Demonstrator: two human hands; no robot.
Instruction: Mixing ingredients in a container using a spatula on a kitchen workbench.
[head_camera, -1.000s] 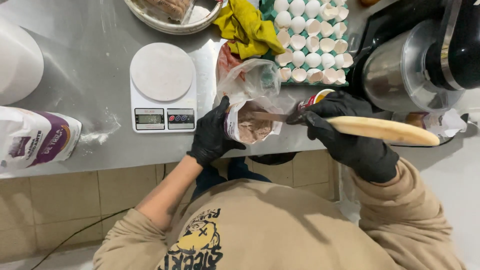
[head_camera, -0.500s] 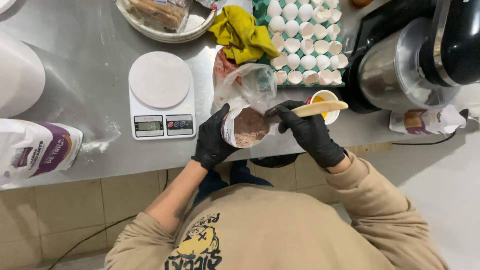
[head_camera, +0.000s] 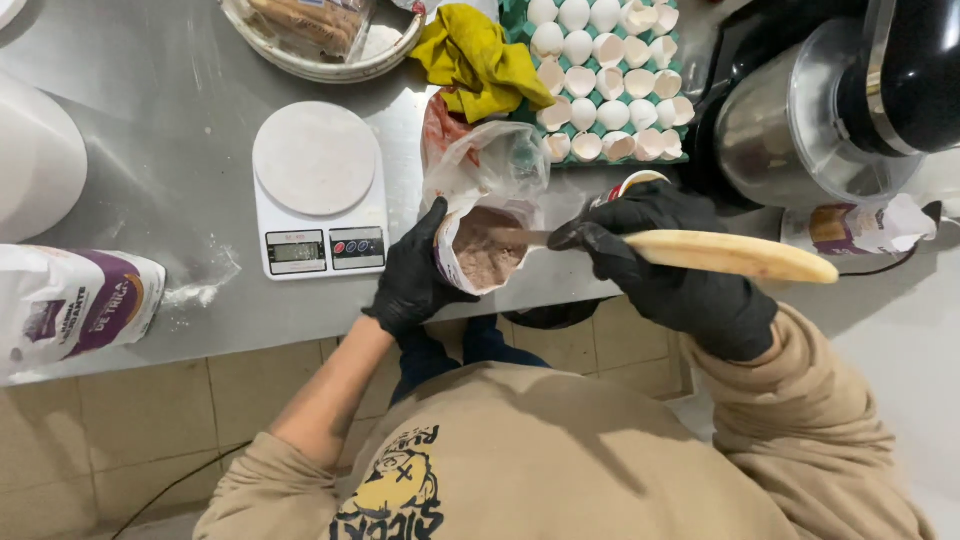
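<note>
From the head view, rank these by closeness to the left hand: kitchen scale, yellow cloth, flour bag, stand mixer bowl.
From the left hand, nearest first:
1. Kitchen scale, just beside it, screen-left.
2. Yellow cloth, above, toward the counter's back.
3. Flour bag, far screen-left.
4. Stand mixer bowl, far screen-right.

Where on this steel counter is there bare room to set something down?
Bare steel lies between the white roll, the scale and the dish, and along the front edge below the scale. Crowded: right of the scale, around the powder bag, egg tray and mixer.

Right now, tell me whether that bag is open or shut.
Open: the bag shows brownish powder inside its mouth, held by the left hand.
</note>
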